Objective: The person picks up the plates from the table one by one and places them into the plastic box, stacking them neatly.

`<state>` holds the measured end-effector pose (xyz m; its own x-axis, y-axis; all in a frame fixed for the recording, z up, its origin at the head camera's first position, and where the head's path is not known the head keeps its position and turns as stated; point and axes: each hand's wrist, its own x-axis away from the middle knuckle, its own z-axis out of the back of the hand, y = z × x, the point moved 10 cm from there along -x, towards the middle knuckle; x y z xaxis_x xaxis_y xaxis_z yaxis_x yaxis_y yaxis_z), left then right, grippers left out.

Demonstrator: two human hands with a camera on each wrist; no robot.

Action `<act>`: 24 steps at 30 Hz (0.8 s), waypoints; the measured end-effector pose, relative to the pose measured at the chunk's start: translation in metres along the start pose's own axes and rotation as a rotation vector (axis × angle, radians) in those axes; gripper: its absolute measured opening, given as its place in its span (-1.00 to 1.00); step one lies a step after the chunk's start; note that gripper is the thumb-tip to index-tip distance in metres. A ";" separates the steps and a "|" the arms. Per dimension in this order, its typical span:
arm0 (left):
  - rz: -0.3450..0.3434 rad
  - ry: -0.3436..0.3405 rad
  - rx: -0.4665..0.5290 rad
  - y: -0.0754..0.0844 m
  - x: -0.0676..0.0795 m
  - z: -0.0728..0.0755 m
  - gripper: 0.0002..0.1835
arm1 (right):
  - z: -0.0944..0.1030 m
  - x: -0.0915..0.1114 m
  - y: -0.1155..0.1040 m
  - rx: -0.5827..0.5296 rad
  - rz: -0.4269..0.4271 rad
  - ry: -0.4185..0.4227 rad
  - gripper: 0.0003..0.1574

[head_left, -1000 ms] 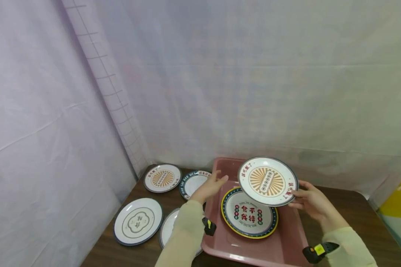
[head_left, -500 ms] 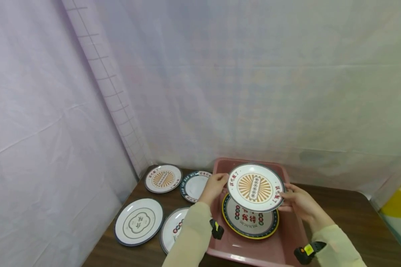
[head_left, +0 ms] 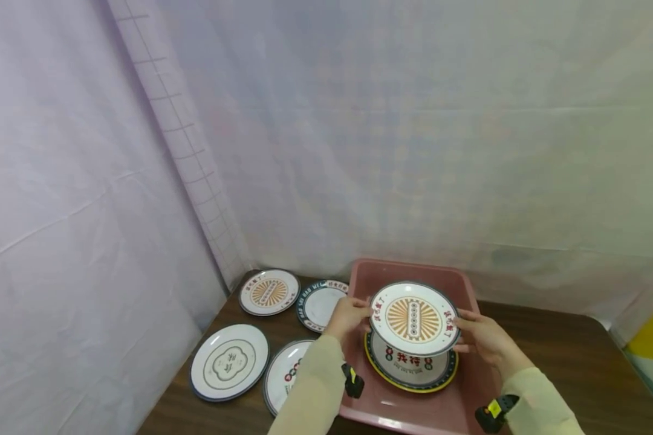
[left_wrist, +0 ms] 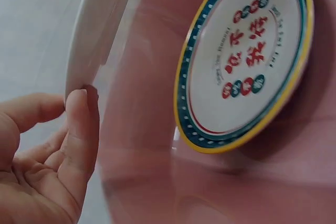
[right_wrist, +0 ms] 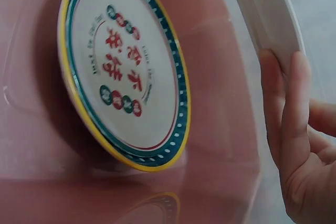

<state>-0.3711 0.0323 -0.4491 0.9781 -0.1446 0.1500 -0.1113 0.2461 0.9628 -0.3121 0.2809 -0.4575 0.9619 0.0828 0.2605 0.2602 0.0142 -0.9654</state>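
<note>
Both hands hold a white plate [head_left: 414,318] with an orange sunburst centre and red lettering, raised over a pink basin [head_left: 408,266]. My left hand [head_left: 350,316] pinches its left rim, thumb above and fingers beneath. At the opposite rim my right hand [head_left: 484,339] grips it the same way. Below, inside the basin, lies a larger plate [head_left: 413,377] with a yellow edge, a dark green dotted band and red characters, partly covered by the held plate in the head view. Both wrist views show that yellow-edged plate [left_wrist: 244,61] whole or nearly so, apart from the raised one.
On the dark wooden table [head_left: 555,356], left of the basin, lie a sunburst plate [head_left: 269,292], a green-rimmed plate [head_left: 321,305], a plate with a grey flower outline [head_left: 230,362] and another lettered plate [head_left: 283,368] partly behind the left sleeve. A white curtain [head_left: 413,151] hangs behind.
My left hand has come to the plate's left rim and taken hold of it. The plate has moved left and lower over the basin, with my right hand still gripping it.
</note>
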 end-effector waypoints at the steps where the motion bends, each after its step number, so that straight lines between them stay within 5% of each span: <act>1: 0.008 -0.002 -0.013 -0.002 0.000 -0.001 -0.72 | 0.001 -0.001 0.001 0.019 0.000 0.018 -0.27; 9: 0.010 0.000 -0.266 -0.011 -0.001 -0.016 -0.78 | 0.014 -0.005 0.010 0.249 -0.018 0.195 -0.38; 17: -0.151 -0.007 -0.737 0.002 0.000 -0.032 -0.94 | 0.014 -0.007 0.009 0.665 0.035 0.263 -0.50; 24: -0.020 -0.016 -0.551 -0.006 0.002 -0.031 -0.41 | 0.012 -0.008 0.010 0.813 0.017 0.261 -0.49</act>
<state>-0.3628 0.0602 -0.4620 0.9758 -0.1678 0.1403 0.0203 0.7081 0.7059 -0.3181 0.2921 -0.4691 0.9795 -0.1414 0.1433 0.2009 0.7340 -0.6487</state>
